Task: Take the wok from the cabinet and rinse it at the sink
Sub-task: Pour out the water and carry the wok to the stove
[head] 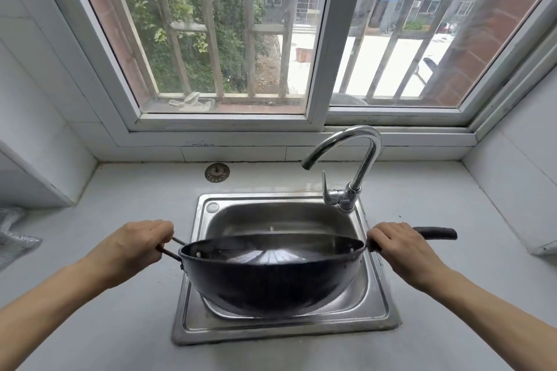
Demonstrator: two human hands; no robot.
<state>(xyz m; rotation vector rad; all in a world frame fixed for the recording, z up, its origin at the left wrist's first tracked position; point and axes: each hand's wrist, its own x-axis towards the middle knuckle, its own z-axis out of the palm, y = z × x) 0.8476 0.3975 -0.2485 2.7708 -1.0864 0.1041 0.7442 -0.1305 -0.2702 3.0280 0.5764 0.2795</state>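
Wok (271, 277) held over sink (376, 304), below tap (343, 156). Left hand (135, 247) fingers curled round loop handle, right hand (401, 247) gripping long handle. Likely heavy, rigid; slippery wet, so two-handed.

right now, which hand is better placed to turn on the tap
Right. The right hand grips the wok long handle just below the faucet lever; the left hand holds the loop handle, farther away.

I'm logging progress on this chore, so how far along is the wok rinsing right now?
Done: the wok is out of the cabinet and held over the sink. In hand: the left hand grips its loop handle, the right hand its long handle. Left: no water runs from the faucet, so the rinsing itself looks not yet begun.
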